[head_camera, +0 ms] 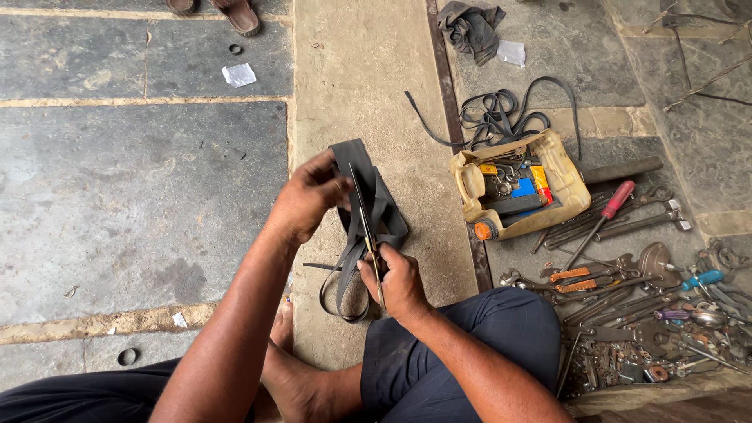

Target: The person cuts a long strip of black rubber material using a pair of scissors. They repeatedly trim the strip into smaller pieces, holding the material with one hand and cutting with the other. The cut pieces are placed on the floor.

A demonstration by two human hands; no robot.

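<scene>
Scissors at a black rubber strip, held over the stone floor.

The black rubber strip (362, 188) sits at the centre of the view, folded over, its loose loops hanging toward 6 o'clock; the left hand (307, 196) has its fingers clenched on the upper fold, and the right hand (399, 283) grips the handles of the scissors (368, 235), whose blades lie along the strip pointing to 12 o'clock. At 3 o'clock from the strip a cut-open yellowish plastic can (564, 176) lies on the floor (141, 180), holding small metal parts, a blue packet, an orange-yellow tube and a dark bar. At 1 o'clock lies a tangle of rubber offcuts (493, 113); at 4 o'clock, spanners, pliers and a red-handled screwdriver (605, 215) are spread out.
</scene>
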